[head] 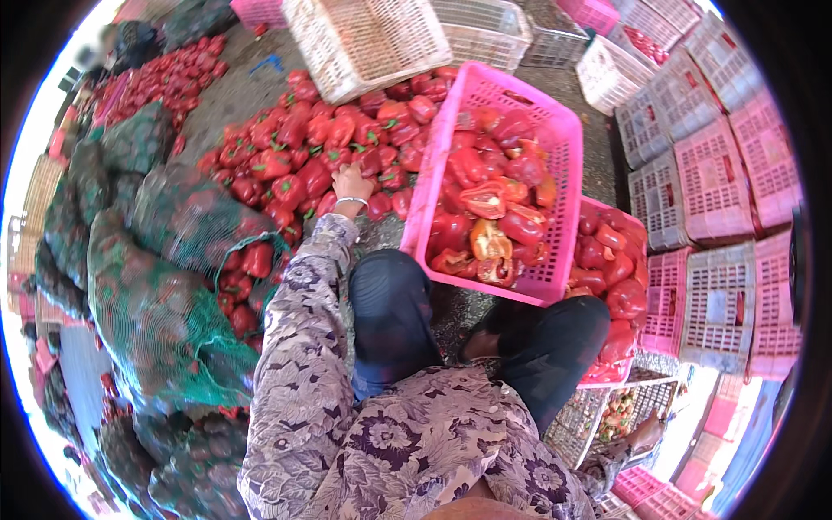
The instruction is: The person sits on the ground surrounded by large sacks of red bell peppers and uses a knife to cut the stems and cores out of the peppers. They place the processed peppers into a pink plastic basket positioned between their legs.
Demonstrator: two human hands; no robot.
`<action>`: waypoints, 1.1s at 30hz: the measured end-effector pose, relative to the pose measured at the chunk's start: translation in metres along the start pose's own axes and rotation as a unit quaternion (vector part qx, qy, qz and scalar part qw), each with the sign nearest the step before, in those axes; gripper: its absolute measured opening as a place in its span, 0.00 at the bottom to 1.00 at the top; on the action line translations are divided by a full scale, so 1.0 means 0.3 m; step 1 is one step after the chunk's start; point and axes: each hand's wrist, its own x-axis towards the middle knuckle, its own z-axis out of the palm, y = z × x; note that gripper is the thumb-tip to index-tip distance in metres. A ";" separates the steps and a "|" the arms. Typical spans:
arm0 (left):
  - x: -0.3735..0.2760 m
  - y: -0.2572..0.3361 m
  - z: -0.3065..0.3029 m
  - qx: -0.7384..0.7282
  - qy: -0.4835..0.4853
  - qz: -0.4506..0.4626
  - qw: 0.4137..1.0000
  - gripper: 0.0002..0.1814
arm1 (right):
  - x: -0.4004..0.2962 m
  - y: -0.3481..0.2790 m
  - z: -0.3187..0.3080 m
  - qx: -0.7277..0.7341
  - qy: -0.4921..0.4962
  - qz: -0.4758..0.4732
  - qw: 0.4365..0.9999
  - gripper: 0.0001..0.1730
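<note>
My left hand, with a bracelet at the wrist, reaches into a heap of whole red bell peppers on the ground. Its fingers meet a red bell pepper; whether they grip it is unclear. Far to the lower right, my right hand is beside a crate holding pepper scraps. Blur and the picture's rim hide what its fingers do. Before my knees, a tilted pink plastic crate contains cored and split red peppers.
Green mesh sacks of peppers lie to my left, one gaping open. Another full pink crate stands by my right knee. Stacked pink and white crates line the right side. A whitish crate leans beyond the heap.
</note>
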 end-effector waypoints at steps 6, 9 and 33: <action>-0.074 -0.196 0.099 -0.046 -0.004 -0.085 0.995 0.23 | -0.217 -0.620 0.025 0.226 -0.015 -0.200 0.953 0.19; -0.007 -0.229 0.141 -0.046 0.060 -0.082 0.994 0.21 | -0.313 -0.880 0.039 0.390 -0.054 -0.212 0.894 0.16; 0.225 -0.064 0.405 0.135 0.062 0.158 0.976 0.15 | -0.774 -1.282 0.099 0.490 -0.234 -0.194 0.817 0.07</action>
